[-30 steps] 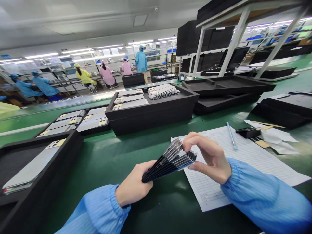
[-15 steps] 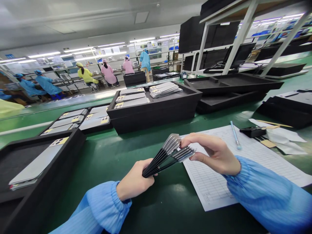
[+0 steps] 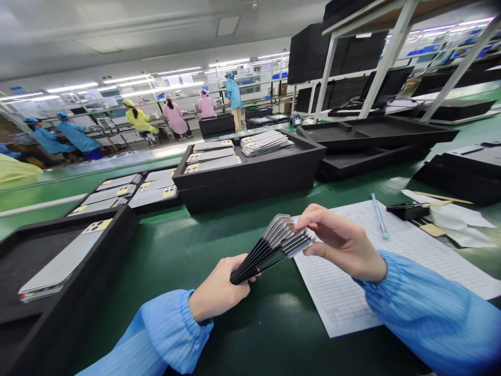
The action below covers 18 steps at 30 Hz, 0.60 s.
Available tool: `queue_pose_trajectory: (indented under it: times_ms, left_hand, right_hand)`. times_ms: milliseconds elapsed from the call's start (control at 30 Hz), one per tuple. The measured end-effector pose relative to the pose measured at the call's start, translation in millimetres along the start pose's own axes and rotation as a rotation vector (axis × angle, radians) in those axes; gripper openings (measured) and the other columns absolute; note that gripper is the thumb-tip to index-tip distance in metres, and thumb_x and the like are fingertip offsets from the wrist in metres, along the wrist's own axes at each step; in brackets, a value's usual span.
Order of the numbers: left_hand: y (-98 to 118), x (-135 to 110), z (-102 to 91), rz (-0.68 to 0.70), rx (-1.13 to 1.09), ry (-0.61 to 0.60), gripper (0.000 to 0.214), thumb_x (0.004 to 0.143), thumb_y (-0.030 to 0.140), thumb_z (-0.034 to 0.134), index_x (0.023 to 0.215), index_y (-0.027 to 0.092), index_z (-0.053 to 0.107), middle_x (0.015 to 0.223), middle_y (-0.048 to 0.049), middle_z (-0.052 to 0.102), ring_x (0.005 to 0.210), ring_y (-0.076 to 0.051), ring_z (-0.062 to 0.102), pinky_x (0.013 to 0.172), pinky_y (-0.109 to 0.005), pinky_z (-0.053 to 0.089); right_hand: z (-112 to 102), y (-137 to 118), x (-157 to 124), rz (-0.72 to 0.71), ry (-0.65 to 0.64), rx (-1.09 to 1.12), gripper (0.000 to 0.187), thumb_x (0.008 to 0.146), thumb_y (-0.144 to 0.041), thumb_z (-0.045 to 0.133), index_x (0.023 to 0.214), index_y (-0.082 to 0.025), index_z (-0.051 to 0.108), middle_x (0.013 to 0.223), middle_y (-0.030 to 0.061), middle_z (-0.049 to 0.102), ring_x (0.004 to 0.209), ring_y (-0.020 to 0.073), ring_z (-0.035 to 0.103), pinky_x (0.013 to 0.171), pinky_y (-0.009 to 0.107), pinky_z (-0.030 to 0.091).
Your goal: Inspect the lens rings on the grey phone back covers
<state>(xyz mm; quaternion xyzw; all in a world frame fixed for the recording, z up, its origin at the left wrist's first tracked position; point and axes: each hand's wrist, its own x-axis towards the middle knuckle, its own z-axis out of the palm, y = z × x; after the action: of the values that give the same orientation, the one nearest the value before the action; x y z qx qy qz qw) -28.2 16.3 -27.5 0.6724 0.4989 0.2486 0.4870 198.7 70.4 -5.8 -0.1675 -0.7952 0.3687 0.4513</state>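
A stack of several thin dark plates (image 3: 270,248), fanned out at its far end, is held above the green table (image 3: 176,250). My left hand (image 3: 219,292) is closed round the near end of the stack. My right hand (image 3: 340,243) pinches the fanned far end, thumb below and fingers on top. Both arms wear blue sleeves. Under my right hand lies a printed paper form (image 3: 391,261).
A black foam tray (image 3: 250,175) with grey plates stands ahead, another tray (image 3: 58,292) at the left, empty black trays (image 3: 371,136) at the right. A blue pen (image 3: 379,215) and a small black block (image 3: 407,210) lie on the paper. Several people work at benches far behind.
My right hand's fingers have shifted along the fanned end of the stack, which now sits a little higher. The view has drifted slightly.
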Motion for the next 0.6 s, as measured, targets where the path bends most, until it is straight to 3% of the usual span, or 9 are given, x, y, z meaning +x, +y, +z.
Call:
queue_pose_trajectory:
  times_ms: [400,500,600]
  left_hand:
    - [0.5,-1.1,5.2,0.008,-0.134,-0.052,0.042,0.048,0.003,0.038,0.084,0.012,0.058,0.086,-0.0052,0.06,0.08,-0.018,0.054,0.076,-0.033,0.043]
    - [0.1,-0.8,7.1,-0.026,-0.209,-0.085,0.043,0.046,0.005,0.038,0.084,0.011,0.058,0.086,-0.006,0.06,0.08,-0.02,0.054,0.076,-0.034,0.042]
    - [-0.4,-0.2,8.3,-0.063,-0.297,-0.131,0.045,0.042,0.007,0.039,0.083,0.011,0.059,0.084,-0.0064,0.06,0.079,-0.02,0.053,0.075,-0.035,0.041]
  right_hand:
    - [5.3,-1.1,0.4,0.044,0.083,0.133,0.026,0.072,-0.015,0.064,0.094,-0.023,0.054,0.081,0.001,0.041,0.068,0.013,0.045,0.056,0.026,0.039]
    - [3.4,-1.0,0.4,0.042,0.105,0.137,0.027,0.068,-0.022,0.069,0.091,-0.022,0.055,0.08,0.0008,0.041,0.066,0.0132,0.043,0.055,0.026,0.037]
    - [-0.9,0.2,0.9,0.051,0.158,0.155,0.018,0.075,-0.033,0.061,0.088,-0.02,0.058,0.077,0.001,0.041,0.063,0.0124,0.041,0.052,0.025,0.034]
